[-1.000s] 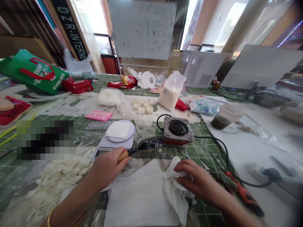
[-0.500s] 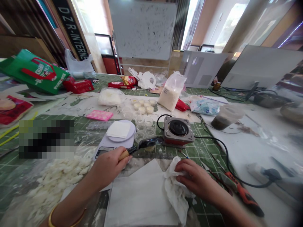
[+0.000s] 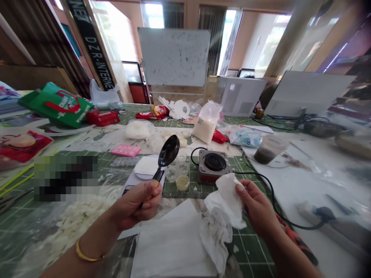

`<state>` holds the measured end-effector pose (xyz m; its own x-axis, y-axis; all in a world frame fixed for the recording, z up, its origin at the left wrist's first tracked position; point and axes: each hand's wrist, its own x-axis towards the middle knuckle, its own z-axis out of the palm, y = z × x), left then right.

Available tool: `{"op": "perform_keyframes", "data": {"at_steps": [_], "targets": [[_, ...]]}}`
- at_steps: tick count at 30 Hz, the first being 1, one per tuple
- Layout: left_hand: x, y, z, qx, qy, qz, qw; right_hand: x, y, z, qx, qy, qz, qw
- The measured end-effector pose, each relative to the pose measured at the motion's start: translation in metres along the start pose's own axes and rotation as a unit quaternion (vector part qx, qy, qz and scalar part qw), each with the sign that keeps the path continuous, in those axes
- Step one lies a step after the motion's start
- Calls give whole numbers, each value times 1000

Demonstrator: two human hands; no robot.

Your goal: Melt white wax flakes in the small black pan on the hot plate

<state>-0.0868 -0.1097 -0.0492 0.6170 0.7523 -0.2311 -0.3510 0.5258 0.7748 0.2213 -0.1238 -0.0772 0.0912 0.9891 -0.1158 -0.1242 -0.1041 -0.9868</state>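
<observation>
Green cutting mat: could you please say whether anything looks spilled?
Loose white flakes lie heaped across the green cutting mat beside the left hand, which grips a black wooden-handled spoon; the right hand holds crumpled white tissue.

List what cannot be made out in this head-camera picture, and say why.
Head view, pixelated patch: whatever lies beneath is masked.
Head view, scale: display partly behind the left hand.
Head view, whiteboard: marks too small to read.
Head view, spoon: bowl too dark to show residue.
</observation>
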Motion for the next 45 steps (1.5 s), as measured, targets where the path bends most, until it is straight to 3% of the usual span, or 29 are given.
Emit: {"op": "perform_keyframes", "data": {"at_steps": [7,10,14,16,17,20,22,25,30,37,39,41,43,45], "targets": [[5,10,35,-100,-113,-25,988,11,-28,-4,57,55,-75,994],[15,-1,53,-119,-132,-40,983,23,-44,2,72,92,-169,979],[34,-32,68,-180,-176,-67,965,23,-51,29,27,137,-303,943],[40,-47,70,-201,-189,-81,958,13,-43,43,-69,79,-340,935],[42,-53,70,-208,-193,-86,955,6,-37,49,-119,20,-370,921],[44,-65,67,-211,-198,-96,952,-10,-18,57,-266,-140,-441,845],[43,-69,64,-198,-188,-108,956,-12,-11,57,-334,-190,-463,799],[41,-71,63,-158,-158,-136,965,4,-15,57,-391,-197,-463,771],[44,-74,62,-91,-113,-160,976,23,-27,64,-392,-178,-426,796],[46,-67,55,-3,-24,-158,987,-7,-8,69,-483,-265,-443,707],[46,-65,56,14,-23,-137,990,-3,-16,72,-483,-261,-453,703],[45,-65,56,31,-34,-126,991,6,-30,74,-465,-244,-460,716],[44,-67,56,41,-47,-123,990,17,-43,76,-428,-224,-453,750],[42,-70,55,46,-61,-115,990,29,-50,76,-367,-205,-424,802]]}}
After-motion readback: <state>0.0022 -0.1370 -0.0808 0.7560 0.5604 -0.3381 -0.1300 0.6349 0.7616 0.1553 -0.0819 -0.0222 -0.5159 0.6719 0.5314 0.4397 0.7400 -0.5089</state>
